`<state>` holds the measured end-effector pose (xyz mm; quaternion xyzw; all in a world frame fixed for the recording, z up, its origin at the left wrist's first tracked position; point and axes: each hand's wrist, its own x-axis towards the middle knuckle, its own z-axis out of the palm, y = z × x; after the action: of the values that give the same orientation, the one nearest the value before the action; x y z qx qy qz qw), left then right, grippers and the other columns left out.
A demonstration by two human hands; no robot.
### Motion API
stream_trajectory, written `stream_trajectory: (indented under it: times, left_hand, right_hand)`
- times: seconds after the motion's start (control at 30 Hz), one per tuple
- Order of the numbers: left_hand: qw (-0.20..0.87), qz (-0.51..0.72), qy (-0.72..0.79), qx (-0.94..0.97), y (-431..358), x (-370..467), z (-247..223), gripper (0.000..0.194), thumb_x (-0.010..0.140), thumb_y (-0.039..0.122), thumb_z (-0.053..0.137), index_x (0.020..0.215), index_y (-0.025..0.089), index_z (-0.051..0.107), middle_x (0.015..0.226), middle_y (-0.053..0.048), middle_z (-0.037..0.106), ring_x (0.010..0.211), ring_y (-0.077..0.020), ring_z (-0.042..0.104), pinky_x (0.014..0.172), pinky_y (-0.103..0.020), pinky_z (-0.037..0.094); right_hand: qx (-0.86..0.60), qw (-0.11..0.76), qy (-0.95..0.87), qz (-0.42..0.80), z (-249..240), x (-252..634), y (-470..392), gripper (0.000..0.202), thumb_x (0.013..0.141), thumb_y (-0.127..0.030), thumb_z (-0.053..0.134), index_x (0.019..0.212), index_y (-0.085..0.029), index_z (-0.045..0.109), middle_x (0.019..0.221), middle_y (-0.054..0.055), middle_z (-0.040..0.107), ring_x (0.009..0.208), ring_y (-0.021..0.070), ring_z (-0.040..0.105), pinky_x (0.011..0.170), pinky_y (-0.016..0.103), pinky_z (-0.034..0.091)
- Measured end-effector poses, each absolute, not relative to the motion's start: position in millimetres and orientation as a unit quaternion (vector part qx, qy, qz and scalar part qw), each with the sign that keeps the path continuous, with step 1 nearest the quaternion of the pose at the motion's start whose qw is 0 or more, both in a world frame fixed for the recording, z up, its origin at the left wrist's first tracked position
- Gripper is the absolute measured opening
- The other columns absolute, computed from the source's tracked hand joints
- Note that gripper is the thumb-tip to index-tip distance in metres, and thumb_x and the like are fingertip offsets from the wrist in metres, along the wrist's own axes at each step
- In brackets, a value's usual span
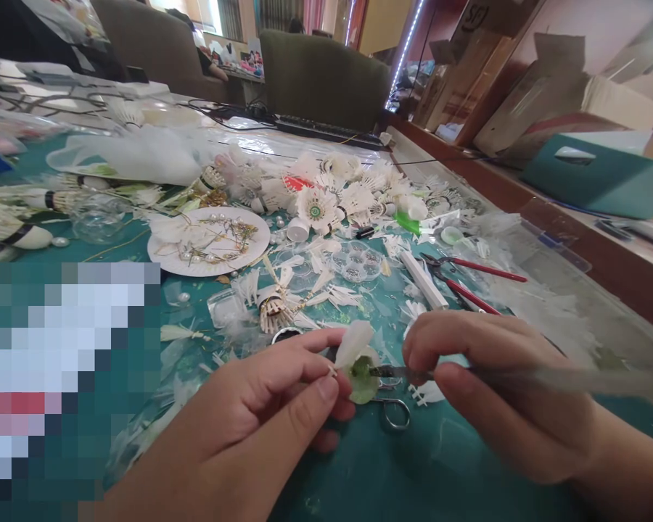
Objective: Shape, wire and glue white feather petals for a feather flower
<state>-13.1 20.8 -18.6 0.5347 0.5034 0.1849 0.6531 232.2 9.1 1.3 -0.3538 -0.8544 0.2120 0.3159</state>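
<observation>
My left hand [266, 406] pinches a white feather [355, 342] by its stem between thumb and forefinger, its rounded tip pointing up. In my right hand [506, 399] is a flat-tipped paintbrush [395, 371], its handle blurred and running off to the right. The dark bristles reach over a small round dish [363, 390] with green in it, just beyond my left fingertips. I cannot tell whether they touch the green. Beneath the brush, a pair of scissors [396, 417] lies on the green tabletop, its blades mostly hidden.
Red-handled pliers [484, 270] lie beyond my right hand. A white paper plate [163, 264] holds pearls and wire sprigs. Shuttlecocks [275, 313] and feather flowers [315, 210] crowd the far side. A compartment case [356, 261] sits mid-table. A pixelated patch covers the left.
</observation>
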Motion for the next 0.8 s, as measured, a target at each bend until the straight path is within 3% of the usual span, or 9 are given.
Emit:
stream_trajectory:
  times: [0.17, 0.37, 0.53, 0.7, 0.8]
  left_hand:
    - [0.629, 0.180, 0.483, 0.582, 22, -14, -20, 0.036, 0.092, 0.059, 0.064, 0.089, 0.029, 0.084, 0.093, -0.004, 0.083, 0.092, -0.0274, 0.077, 0.082, -0.033, 0.063]
    - [0.628, 0.181, 0.488, 0.579, 20, -12, -19, 0.034, 0.091, 0.056, 0.064, 0.087, 0.028, 0.083, 0.102, -0.004, 0.083, 0.085, -0.0266, 0.077, 0.075, -0.033, 0.064]
    - [0.617, 0.200, 0.495, 0.578, 19, -9, -19, 0.034, 0.089, 0.054, 0.064, 0.079, 0.027, 0.083, 0.126, -0.004, 0.078, 0.075, -0.0236, 0.078, 0.070, -0.033, 0.063]
    - [0.618, 0.183, 0.477, 0.597, 20, -10, -16, 0.035, 0.091, 0.054, 0.062, 0.082, 0.028, 0.083, 0.102, -0.004, 0.084, 0.072, -0.0238, 0.077, 0.070, -0.032, 0.062]
    - [0.625, 0.163, 0.467, 0.604, 21, -11, -16, 0.039, 0.093, 0.057, 0.060, 0.077, 0.027, 0.081, 0.112, -0.004, 0.082, 0.084, -0.0274, 0.079, 0.077, -0.035, 0.062]
  right_hand:
    - [-0.355, 0.316, -0.871, 0.125, 10, 226, -1, 0.012, 0.094, -0.012, 0.056, 0.100, -0.022, 0.056, 0.080, 0.004, 0.070, 0.069, 0.0179, 0.069, 0.060, 0.028, 0.055]
    - [-0.365, 0.276, -0.888, 0.043, 9, 226, -9, 0.006, 0.096, -0.017, 0.056, 0.097, -0.023, 0.058, 0.074, 0.004, 0.070, 0.062, 0.0194, 0.067, 0.054, 0.032, 0.054]
    - [-0.346, 0.284, -0.894, 0.012, 9, 227, -12, 0.008, 0.094, -0.015, 0.056, 0.097, -0.022, 0.058, 0.072, 0.004, 0.068, 0.058, 0.0177, 0.064, 0.051, 0.032, 0.051]
    - [-0.369, 0.229, -0.901, 0.020, 14, 219, -9, 0.017, 0.092, -0.005, 0.052, 0.099, -0.020, 0.057, 0.069, 0.001, 0.065, 0.054, 0.0146, 0.059, 0.049, 0.029, 0.042]
    - [-0.362, 0.241, -0.900, 0.030, 11, 217, -6, 0.017, 0.093, -0.004, 0.051, 0.100, -0.019, 0.057, 0.072, 0.003, 0.067, 0.055, 0.0146, 0.060, 0.051, 0.028, 0.042]
